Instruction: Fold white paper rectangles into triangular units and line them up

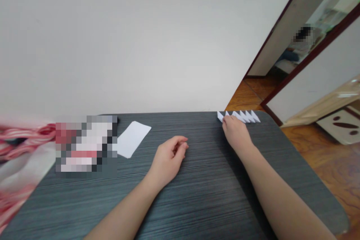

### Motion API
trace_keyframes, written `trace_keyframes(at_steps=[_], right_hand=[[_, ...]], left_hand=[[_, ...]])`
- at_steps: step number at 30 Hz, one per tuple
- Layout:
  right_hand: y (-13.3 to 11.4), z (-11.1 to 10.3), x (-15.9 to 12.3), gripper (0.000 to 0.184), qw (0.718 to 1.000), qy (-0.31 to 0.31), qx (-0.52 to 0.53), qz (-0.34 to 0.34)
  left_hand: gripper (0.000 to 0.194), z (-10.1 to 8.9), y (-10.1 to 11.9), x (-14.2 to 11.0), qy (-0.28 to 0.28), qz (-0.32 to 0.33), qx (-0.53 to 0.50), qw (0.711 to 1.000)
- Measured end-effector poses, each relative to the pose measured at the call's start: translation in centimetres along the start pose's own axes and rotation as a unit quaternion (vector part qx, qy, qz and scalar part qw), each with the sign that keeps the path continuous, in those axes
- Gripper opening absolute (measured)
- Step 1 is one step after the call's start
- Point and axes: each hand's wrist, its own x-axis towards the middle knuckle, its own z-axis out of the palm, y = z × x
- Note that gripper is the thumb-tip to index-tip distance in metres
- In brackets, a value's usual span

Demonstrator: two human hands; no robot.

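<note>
A row of several small folded white paper pieces [244, 116] lies along the far right edge of the dark grey table [197, 202]. My right hand [235, 133] reaches to the left end of that row, its fingertips pinched on the leftmost folded piece. My left hand [168, 159] rests on the table near the middle, fingers loosely curled inward with nothing visible in them. A flat white paper sheet [132, 138] lies to the left of my left hand, apart from it.
A blurred-out object [86, 144] sits on the table's left side beside the sheet. Red and white cloth [19, 146] is at the far left. A white wall rises behind the table. Wooden floor [332, 165] and a doorway are to the right.
</note>
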Motion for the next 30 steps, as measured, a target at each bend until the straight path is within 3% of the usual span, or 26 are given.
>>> trace_keyframes(at_steps=[30], right_hand=[[1.12,0.79,0.32,0.023,0.999,0.026,0.006,0.026]], left_hand=[[0.026,0.01,-0.25,-0.05,0.004,0.015,0.023,1.0]])
